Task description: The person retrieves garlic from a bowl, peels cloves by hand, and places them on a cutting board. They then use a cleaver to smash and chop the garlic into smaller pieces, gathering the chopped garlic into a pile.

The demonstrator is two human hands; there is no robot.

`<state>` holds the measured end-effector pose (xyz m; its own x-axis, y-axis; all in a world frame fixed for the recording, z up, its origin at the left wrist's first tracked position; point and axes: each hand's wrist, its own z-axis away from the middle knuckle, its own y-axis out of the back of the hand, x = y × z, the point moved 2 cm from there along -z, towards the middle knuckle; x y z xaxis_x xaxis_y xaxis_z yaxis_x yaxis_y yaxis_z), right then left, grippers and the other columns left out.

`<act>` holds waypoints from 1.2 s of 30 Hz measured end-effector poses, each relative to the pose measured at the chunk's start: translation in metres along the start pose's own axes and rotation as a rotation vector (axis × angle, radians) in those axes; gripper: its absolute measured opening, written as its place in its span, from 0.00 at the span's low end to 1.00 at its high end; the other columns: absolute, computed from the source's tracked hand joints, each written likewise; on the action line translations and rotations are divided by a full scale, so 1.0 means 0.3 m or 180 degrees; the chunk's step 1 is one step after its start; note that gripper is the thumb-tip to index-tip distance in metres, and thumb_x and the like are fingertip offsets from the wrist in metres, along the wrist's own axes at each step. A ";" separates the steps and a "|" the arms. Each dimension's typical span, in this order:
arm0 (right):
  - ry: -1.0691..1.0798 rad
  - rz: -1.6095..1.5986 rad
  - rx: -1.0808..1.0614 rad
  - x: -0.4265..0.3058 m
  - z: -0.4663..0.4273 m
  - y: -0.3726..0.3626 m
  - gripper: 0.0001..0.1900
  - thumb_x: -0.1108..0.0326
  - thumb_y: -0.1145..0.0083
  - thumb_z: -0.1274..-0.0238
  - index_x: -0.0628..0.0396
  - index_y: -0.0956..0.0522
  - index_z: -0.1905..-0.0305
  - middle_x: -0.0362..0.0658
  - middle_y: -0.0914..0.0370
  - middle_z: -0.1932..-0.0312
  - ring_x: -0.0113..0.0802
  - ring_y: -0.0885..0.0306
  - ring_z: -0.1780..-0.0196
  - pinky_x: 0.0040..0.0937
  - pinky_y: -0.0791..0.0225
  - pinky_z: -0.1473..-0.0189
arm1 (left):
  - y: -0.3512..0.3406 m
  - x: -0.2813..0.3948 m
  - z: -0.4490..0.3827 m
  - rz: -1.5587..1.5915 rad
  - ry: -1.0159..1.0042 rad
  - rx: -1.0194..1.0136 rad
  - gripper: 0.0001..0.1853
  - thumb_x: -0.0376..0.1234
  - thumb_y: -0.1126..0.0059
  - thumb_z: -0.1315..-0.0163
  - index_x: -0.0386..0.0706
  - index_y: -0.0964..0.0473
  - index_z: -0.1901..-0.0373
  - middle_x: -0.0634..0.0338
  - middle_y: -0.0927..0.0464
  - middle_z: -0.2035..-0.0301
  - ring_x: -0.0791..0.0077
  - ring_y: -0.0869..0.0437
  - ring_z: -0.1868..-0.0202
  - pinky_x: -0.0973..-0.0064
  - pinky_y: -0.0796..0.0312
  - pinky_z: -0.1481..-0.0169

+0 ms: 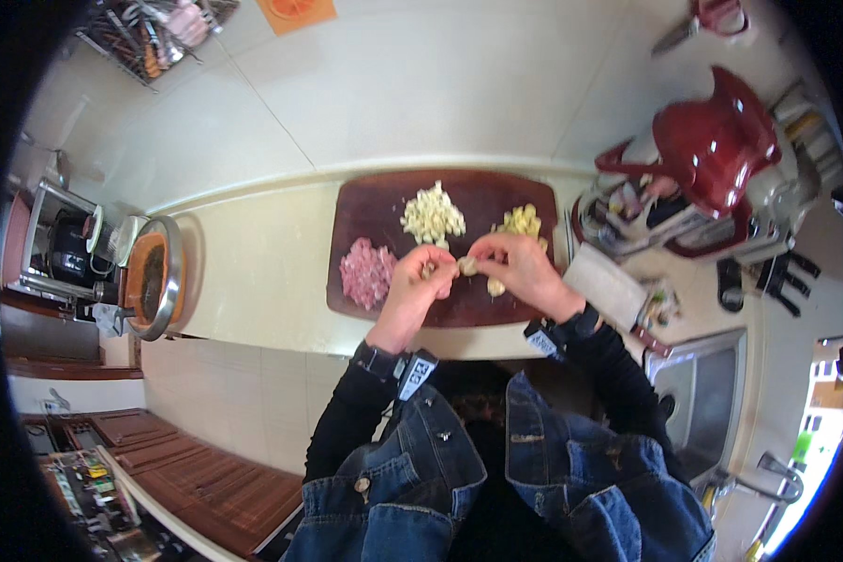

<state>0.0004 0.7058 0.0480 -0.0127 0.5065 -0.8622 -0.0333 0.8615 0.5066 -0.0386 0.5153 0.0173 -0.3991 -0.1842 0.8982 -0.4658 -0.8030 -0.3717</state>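
Over a dark red-brown cutting board (372,197), my two hands meet fingertip to fingertip. My right hand (516,269) pinches a small pale piece (468,265), perhaps a garlic clove. My left hand (425,274) has its fingers curled, with a small brownish piece between them, and touches the same pale piece. Left of it lies a heap of chopped pink raw meat (367,272). Above the hands is a heap of chopped whitish-green vegetable (433,213). Chopped pale yellow pieces (522,221) lie behind my right hand, and another pale piece (496,286) sits beneath it.
A cleaver (608,286) lies right of the board beside a small pile of scraps (662,302). Beyond stand a dark red pitcher (716,144) and a knife block (780,277). A metal sink (702,400) is at lower right. A round metal-rimmed vessel (161,277) stands at the left.
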 end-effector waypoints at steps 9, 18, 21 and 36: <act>0.0091 -0.0218 -0.0201 -0.054 -0.077 0.007 0.07 0.75 0.38 0.40 0.65 0.17 0.57 0.39 0.19 0.70 0.22 0.22 0.67 0.23 0.28 0.64 | 0.010 0.052 -0.034 -0.0809 -0.0347 0.0244 0.05 0.28 0.41 0.32 0.35 0.21 0.58 0.67 0.25 0.72 0.87 0.34 0.75 0.85 0.43 0.71; -0.0318 -0.1481 -0.0235 -0.057 -0.117 -0.035 0.08 0.77 0.41 0.37 0.69 0.19 0.56 0.45 0.17 0.67 0.29 0.17 0.68 0.26 0.23 0.63 | 0.049 0.042 -0.067 0.1109 0.0211 -0.0033 0.05 0.29 0.44 0.28 0.36 0.24 0.61 0.66 0.28 0.72 0.87 0.39 0.78 0.84 0.45 0.72; -0.0231 -0.1417 -0.0128 -0.051 -0.134 -0.057 0.09 0.75 0.39 0.38 0.68 0.19 0.55 0.44 0.17 0.66 0.26 0.18 0.63 0.26 0.23 0.60 | 0.057 0.033 -0.081 0.1406 0.0233 -0.0151 0.05 0.30 0.44 0.28 0.36 0.25 0.61 0.65 0.27 0.70 0.87 0.39 0.77 0.84 0.44 0.72; -0.0113 -0.1526 -0.0194 -0.010 -0.147 -0.059 0.13 0.80 0.40 0.38 0.66 0.21 0.49 0.42 0.17 0.55 0.24 0.19 0.52 0.23 0.26 0.48 | 0.102 -0.017 -0.097 0.1698 -0.0019 0.0124 0.02 0.25 0.49 0.30 0.37 0.28 0.63 0.55 0.24 0.66 0.80 0.33 0.74 0.81 0.37 0.68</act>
<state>-0.0430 0.6875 0.0415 0.0526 0.0548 -0.9971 -0.0856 0.9951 0.0502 -0.0738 0.5081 -0.0054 -0.5679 -0.5757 0.5882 -0.1699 -0.6173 -0.7682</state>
